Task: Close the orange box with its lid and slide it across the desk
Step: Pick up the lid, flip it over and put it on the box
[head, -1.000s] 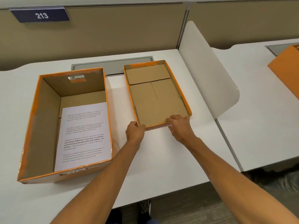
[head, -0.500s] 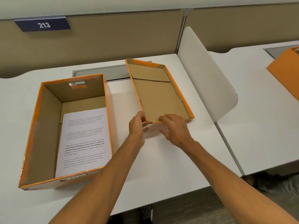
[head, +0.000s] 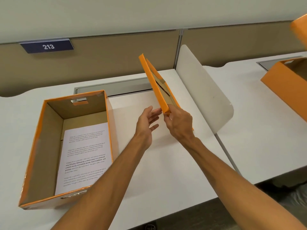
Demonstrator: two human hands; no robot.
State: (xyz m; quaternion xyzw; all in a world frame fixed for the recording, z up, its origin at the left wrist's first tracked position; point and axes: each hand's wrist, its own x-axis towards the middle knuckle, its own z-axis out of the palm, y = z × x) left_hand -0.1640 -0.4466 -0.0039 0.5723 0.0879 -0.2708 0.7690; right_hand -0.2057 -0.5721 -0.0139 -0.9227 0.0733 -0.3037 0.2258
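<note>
lid (head: pixel 156 83), box (head: pixel 41 146), two hands

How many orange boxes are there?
2, maybe more out of frame: an open orange cardboard box holding a printed sheet on the left, and another orange cardboard box on the neighbouring desk at the right edge.

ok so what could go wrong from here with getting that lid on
1. The lid is raised steeply on edge, gripped only at its near corner by the right hand; the left hand is open beside it, so the lid could twist or slip.
2. The printed sheet in the orange box leans up the right wall and might get caught or creased.
3. The white divider stands close to the lid's swing.
</note>
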